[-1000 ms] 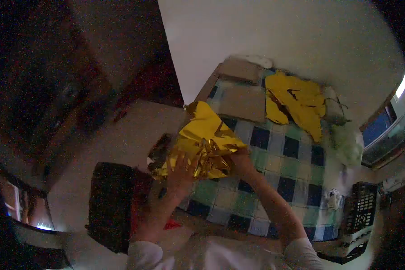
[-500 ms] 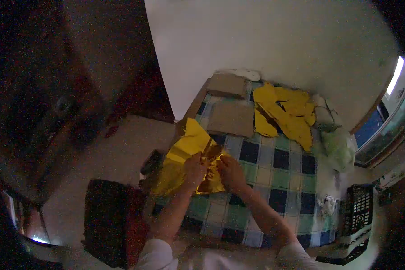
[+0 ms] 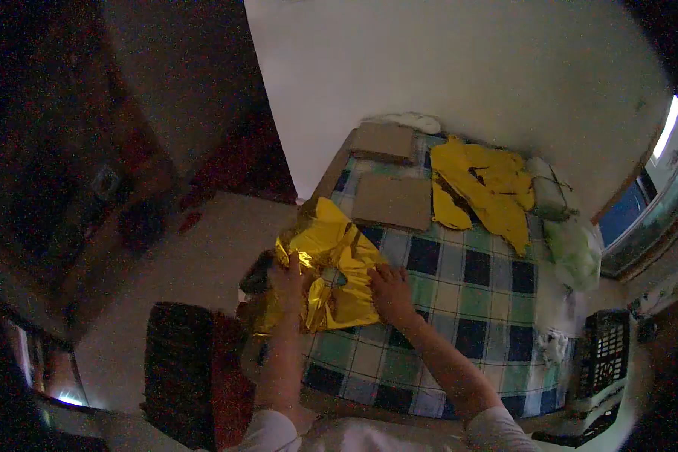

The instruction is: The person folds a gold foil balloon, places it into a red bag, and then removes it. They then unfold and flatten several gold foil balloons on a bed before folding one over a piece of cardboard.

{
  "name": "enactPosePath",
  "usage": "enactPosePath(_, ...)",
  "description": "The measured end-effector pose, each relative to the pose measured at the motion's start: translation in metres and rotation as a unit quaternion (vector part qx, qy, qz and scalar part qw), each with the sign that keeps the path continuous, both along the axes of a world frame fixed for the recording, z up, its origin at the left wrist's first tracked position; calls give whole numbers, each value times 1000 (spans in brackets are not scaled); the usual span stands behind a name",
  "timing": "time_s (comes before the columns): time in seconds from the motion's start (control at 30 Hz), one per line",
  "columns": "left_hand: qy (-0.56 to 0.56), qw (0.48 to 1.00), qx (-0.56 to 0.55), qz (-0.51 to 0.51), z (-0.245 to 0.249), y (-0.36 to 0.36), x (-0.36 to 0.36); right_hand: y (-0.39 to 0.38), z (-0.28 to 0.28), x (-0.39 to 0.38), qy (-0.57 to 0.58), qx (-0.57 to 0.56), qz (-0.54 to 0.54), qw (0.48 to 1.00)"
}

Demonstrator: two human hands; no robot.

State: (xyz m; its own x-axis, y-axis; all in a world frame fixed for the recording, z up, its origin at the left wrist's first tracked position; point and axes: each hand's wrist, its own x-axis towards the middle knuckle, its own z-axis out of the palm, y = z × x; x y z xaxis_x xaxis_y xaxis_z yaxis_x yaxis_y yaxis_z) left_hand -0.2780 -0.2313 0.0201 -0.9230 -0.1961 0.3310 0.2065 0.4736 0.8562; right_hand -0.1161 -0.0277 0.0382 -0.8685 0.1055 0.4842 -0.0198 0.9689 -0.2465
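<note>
The left hand (image 3: 288, 273) and right hand (image 3: 390, 292) touch crinkled gold foil (image 3: 358, 264) at the checked-cloth bed's (image 3: 467, 295) left edge; grips unclear. Gentle tension should prevent tears.

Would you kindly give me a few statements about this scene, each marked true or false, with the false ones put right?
1. The left hand and the right hand are both at the shiny gold sheet. True.
2. The cloth under the sheet is plain red. False: the cloth is checked, with dark blue, green and pale squares.
3. Two flat brown pieces lie on the cloth. True.
4. The duller yellow material lies left of those pieces in the picture. False: the yellow material lies to their right.
5. A dark openwork crate stands near the picture's right side. True.
</note>
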Motion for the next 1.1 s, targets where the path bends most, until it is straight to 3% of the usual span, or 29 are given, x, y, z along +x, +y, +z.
enactPosePath(0.03,16,993,-86,79,-29,-3,-17,0,1,0,-2,-7,-4,1000)
enactPosePath(0.13,-15,999,33,-32,29,-14,2,2,-13,-5,26,-2,-11,1000)
enactPosePath(0.2,54,983,142,-104,57,-12,19,0,-3,-1,11,-2,-13,1000)
enactPosePath(0.23,-12,994,95,-60,54,-17,8,-3,0,-3,3,-3,-15,1000)
enactPosePath(0.3,-143,989,0,28,33,-31,-25,-7,1,-6,10,-3,-11,1000)
enactPosePath(0.47,18,976,210,-61,-69,-62,-109,-6,-6,-10,16,27,-20,999)
enactPosePath(0.5,51,964,250,-79,-64,-62,-107,-7,3,-7,22,15,-15,1000)
enactPosePath(0.6,-30,988,151,5,-38,-64,-99,-5,13,-3,21,-5,4,1000)
enactPosePath(0.7,-22,984,175,-39,-2,-65,-80,-3,8,-5,34,-2,10,999)
enactPosePath(0.77,-95,960,201,-171,5,-83,-87,-2,3,-7,46,13,5,999)
enactPosePath(0.83,-126,961,114,-218,13,-83,-75,-4,3,-9,52,35,-3,998)
enactPosePath(0.9,-148,955,-43,-253,31,-74,-37,-3,16,-9,-38,55,-23,997)
enactPosePath(1.0,-147,904,-313,-252,96,-50,58,7,10,-12,22,50,5,998)
enactPosePath(1.03,-145,910,-309,-237,99,-50,68,8,10,-12,74,42,22,996)
enactPosePath(1.1,-129,934,-267,-200,67,-60,47,7,21,-9,28,10,-7,1000)
